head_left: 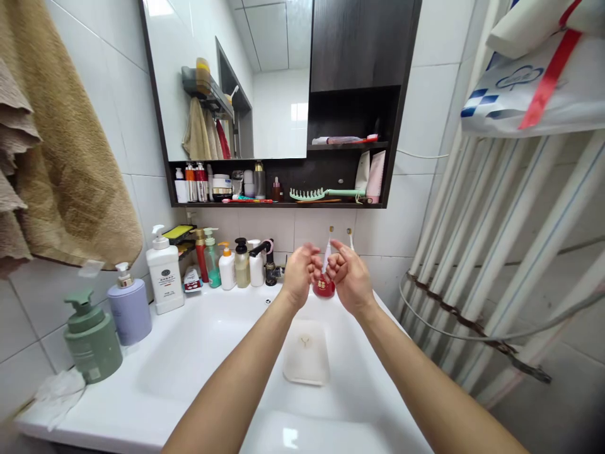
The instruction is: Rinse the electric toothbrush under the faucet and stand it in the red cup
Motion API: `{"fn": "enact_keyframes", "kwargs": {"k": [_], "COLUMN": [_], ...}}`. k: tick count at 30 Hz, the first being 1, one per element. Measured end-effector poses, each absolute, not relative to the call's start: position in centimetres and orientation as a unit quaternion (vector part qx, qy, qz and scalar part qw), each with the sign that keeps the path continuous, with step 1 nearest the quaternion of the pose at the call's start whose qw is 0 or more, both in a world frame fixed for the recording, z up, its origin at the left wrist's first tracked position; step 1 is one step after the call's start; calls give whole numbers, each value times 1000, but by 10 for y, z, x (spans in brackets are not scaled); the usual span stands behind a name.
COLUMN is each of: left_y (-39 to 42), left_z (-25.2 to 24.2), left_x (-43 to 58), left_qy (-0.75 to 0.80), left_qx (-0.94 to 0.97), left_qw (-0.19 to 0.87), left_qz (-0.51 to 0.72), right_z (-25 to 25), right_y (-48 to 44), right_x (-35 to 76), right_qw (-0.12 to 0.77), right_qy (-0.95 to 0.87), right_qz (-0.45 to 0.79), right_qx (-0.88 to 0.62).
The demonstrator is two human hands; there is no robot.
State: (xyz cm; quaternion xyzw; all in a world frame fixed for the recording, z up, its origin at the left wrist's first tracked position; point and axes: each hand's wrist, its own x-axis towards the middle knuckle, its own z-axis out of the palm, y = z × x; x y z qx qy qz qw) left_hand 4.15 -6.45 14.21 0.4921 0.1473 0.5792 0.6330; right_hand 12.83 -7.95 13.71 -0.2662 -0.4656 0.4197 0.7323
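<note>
My left hand (301, 272) and my right hand (350, 276) are raised side by side over the back of the white sink (203, 340). Neither holds anything I can see. The left fingers are loosely bent and a little blurred. On the right, the index finger points out while the others curl inward. A red cup (324, 287) stands just behind the hands, partly covered by them. White toothbrushes (327, 252) rise behind the fingers. Below the hands lies a shallow off-white tray (306, 372) with a small yellowish thing in it, too small to name.
A black faucet (269, 265) and several pump bottles (227, 268) line the back edge. Larger bottles (165, 277) stand at left. Above are a mirror cabinet (359, 44) and a shelf holding a green hairbrush (309, 194). Towels (70, 139) hang left; radiator pipes (472, 252) stand right.
</note>
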Motion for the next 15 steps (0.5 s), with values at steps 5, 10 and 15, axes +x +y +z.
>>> {"fn": "enact_keyframes", "kwargs": {"k": [5,10,15], "left_y": [-60,-61,-56], "left_z": [141,133,77], "left_x": [37,47,50], "left_qy": [217,250,369], "left_qx": [477,520,543], "left_qw": [678,670,626], "left_qz": [516,466,421], "right_z": [137,124,90], "right_y": [-75,-68,-47], "right_x": [131,131,163], "right_qw": [696,633,585], "right_qy": [-451,-539,-517], "right_qz": [454,344,239], "right_qx": [-325,-436,-577]}}
